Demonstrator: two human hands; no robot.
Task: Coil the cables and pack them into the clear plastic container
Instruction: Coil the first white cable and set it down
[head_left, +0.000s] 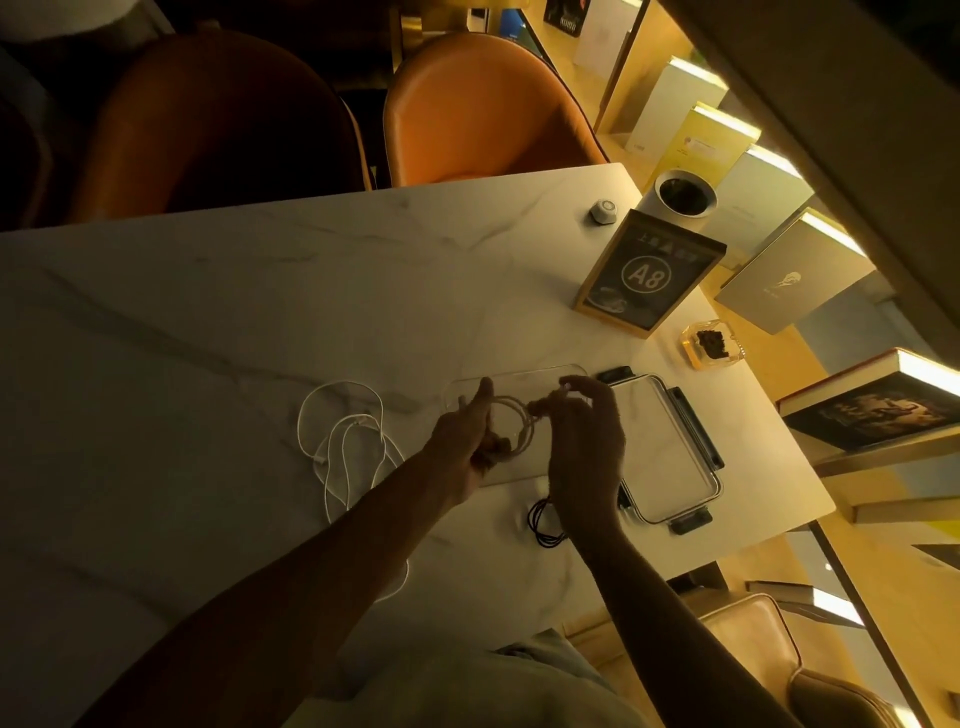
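From the head view, your left hand (470, 434) curls its grip around a tan coiled cable (511, 423). Your right hand (587, 441) pinches the same coil near its top. The coil sits over the clear plastic container (519, 375) on the counter (208, 322). A loose white cable (343, 441) lies just left. A black cable (545, 522) lies near your right wrist. The lid (665, 447) rests to the right.
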